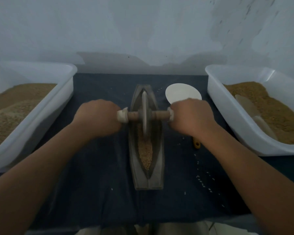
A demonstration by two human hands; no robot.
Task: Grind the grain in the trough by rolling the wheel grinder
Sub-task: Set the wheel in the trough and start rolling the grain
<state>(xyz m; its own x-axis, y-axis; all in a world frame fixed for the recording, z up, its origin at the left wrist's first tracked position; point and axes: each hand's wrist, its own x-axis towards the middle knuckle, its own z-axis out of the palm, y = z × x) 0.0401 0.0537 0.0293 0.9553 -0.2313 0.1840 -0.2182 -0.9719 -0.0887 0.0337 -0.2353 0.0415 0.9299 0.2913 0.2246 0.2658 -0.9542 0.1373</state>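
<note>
A boat-shaped metal trough [157,172] lies lengthwise on the dark cloth, pointing away from me. Brown grain [145,152] fills its near groove. The wheel grinder [144,114] stands upright in the trough's far half, its thin disc in the groove and a wooden axle sticking out on both sides. My left hand [97,116] grips the axle's cloth-wrapped left end. My right hand [192,116] grips the wrapped right end. Both forearms reach in from the bottom corners.
A white tub [41,109] of brown grain stands at the left. Another white tub [227,107] at the right holds grain and a pale scoop [251,109]. A white disc [180,94] lies behind my right hand, a yellow object [196,144] beside my right wrist. Loose grains dot the cloth.
</note>
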